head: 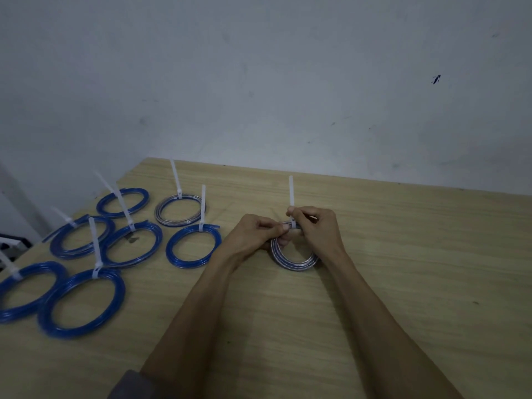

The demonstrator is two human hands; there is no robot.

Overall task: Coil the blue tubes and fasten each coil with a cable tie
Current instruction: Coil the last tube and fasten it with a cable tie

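On the table [403, 254], both hands [290, 228] curled, pinching cable tie [291, 194], clear coil [293, 259]

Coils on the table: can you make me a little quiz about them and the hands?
1. True or false: the coil in the hands is blue.
2. How many finished blue coils lie at the left of the table?
A) three B) six C) nine
3. Fill in: the right hand pinches a white ____ that sticks up from the coil.

Key:
1. False. It looks silvery grey, like the tied grey coil farther back.
2. B. Six, the nearest being the front blue coil.
3. Cable tie. The left hand grips the coil just beside it.
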